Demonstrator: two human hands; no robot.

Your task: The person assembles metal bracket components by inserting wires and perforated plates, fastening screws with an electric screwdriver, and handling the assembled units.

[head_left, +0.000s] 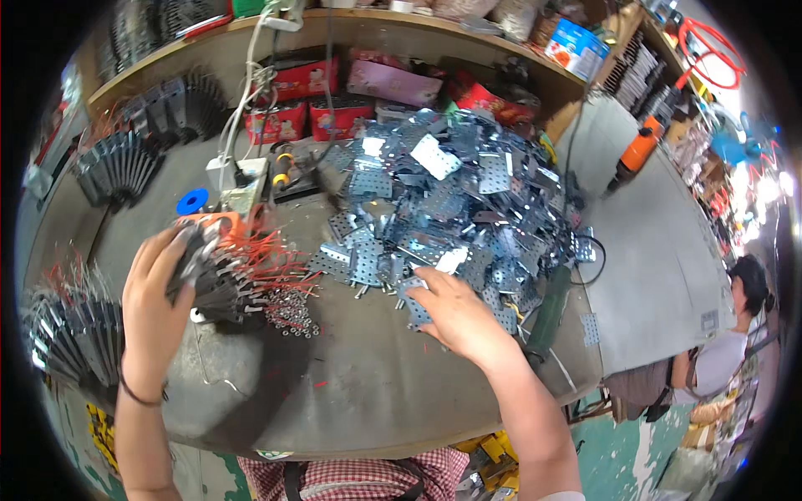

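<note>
L. hand [156, 288], 9 o'clock of ctr., pinching dk.-grey pc. [195, 255]; R. hand [458, 311], approx. 5 o'clock, touching perf. plate [413, 307], can't tell if pinched; metal-plate pile [443, 200], approx. 1 o'clock, on tabletop [368, 376].

Through the left head-worn fisheye, I look down and forward from above the wearer's checked garment [359, 484], close over the left hand [159, 280], right hand [458, 316] and grey workbench [376, 392], out to the wooden shelf [209, 38].
</note>
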